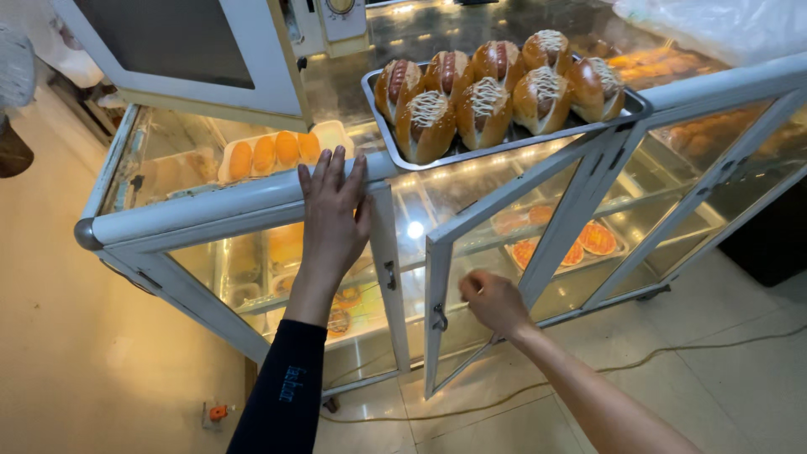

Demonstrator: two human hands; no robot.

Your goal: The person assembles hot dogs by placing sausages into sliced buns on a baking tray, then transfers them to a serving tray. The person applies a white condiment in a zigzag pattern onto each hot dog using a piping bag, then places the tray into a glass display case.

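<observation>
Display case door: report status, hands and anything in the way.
Left hand flat on case top rail. Right hand closed at glass door, door ajar. Bun tray overhangs above.

Warm, bright indoor light from above; lamp glare on glass display case [471,193]; wide-angle bending at edges; mostly sharp.

A metal tray of sausage buns [504,92] atop; orange buns [273,153] inside; a cable [672,353] across the floor tiles.
</observation>
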